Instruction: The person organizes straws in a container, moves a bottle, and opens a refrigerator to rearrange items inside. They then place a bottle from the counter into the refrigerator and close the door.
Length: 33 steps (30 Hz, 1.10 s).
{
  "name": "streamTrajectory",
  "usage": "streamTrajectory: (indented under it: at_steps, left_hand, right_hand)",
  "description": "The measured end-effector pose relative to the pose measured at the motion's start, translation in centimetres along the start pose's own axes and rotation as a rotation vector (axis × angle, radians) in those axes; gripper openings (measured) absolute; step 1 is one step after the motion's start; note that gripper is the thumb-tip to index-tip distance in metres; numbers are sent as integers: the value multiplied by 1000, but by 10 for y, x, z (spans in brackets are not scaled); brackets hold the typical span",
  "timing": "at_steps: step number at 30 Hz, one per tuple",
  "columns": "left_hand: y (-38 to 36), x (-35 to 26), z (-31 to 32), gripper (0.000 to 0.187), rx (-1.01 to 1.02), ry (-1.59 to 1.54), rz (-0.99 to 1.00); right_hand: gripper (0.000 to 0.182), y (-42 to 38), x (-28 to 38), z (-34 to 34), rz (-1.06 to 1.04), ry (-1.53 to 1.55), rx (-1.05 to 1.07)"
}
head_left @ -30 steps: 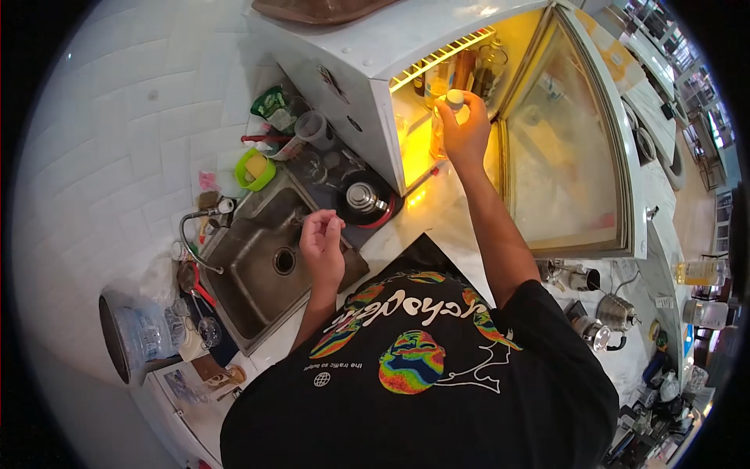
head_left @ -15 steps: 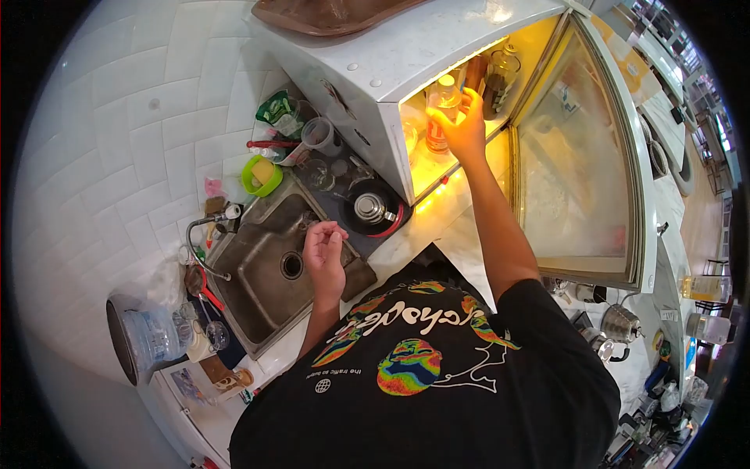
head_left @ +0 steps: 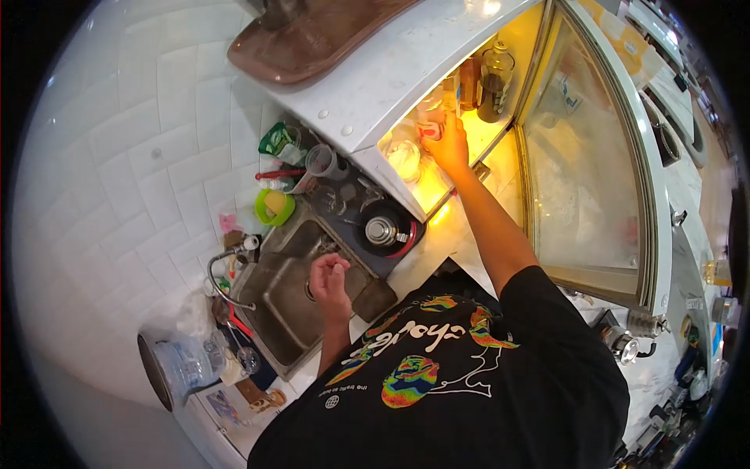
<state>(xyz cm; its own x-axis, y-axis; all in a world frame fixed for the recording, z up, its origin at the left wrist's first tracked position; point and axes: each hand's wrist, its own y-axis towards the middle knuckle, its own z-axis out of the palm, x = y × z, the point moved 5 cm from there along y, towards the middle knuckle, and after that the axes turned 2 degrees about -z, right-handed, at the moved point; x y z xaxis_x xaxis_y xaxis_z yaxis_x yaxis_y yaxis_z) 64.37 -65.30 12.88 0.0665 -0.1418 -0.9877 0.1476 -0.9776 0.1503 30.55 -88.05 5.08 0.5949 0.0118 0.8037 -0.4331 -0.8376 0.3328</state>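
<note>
My right hand (head_left: 448,147) reaches into a lit, open cooler (head_left: 426,186), its fingers closed round a clear bottle with an orange-red label (head_left: 430,127). Part of that bottle is washed out by the yellow light. A round glass container (head_left: 405,159) stands nearer the cooler's left side. Behind the hand are an amber bottle (head_left: 469,83) and a dark bottle (head_left: 494,87). My left hand (head_left: 330,283) hangs over the metal sink (head_left: 275,301) with its fingers curled in and nothing visible in them.
The glass door (head_left: 586,172) stands open on the right. A brown tray (head_left: 312,47) lies on top of the cooler. Left of it are a steel pitcher (head_left: 380,231), a plastic cup (head_left: 321,160), a green bowl (head_left: 275,206) and a faucet (head_left: 223,266). A water bottle (head_left: 176,359) lies at lower left.
The view has shifted. My right hand, with the labelled bottle, sits lower against the dark and amber bottles, and the bottle's yellow cap no longer shows clearly. My left hand stays curled over the sink.
</note>
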Motion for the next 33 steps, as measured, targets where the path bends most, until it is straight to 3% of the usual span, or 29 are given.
streamTrajectory:
  at_steps: [4,11,20,23,29,32,33]
  left_hand:
    - [1,2,9,20,-4,38,-21]
    - [0,-7,-3,18,-77,146,-26]
    - [-5,9,-3,18,-71,181,-101]
    - [-1,9,5,20,-44,177,-83]
    - [4,-4,12,35,-43,195,22]
    - [0,6,1,45,-79,216,-15]
    - [-1,5,0,49,-100,218,-5]
  right_hand:
    - [72,13,1,20,84,-74,16]
    - [69,25,19,39,246,53,11]
    - [87,46,-18,56,144,196,261]
    - [89,48,-7,44,187,107,348]
    - [89,53,10,50,239,2,268]
    - [91,56,17,54,169,140,280]
    - [74,56,20,53,139,151,217]
